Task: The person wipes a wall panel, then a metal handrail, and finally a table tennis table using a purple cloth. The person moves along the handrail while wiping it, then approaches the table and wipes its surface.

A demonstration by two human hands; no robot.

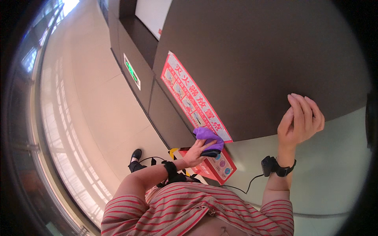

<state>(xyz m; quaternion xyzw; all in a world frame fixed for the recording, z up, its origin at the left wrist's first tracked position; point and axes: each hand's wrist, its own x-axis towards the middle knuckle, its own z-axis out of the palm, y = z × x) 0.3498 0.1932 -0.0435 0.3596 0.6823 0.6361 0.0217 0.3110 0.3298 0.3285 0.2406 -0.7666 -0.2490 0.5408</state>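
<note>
Left hand [193, 155] holding purple cloth [208, 137], right hand [302, 121] well apart

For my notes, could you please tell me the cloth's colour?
The cloth is mainly purple, clearest in the head view.

Interior, dark-panelled, pale-floored

Panels [260, 59]: dark brown, one bearing a small green-and-white sign [132, 71]. Floor [90, 90]: beige, glossy, tiled, with streaked reflections. Glazing [29, 61]: framed, far left. Glare [71, 4]: bright, upper left. Surface [334, 169], lower right: pale green.
</note>
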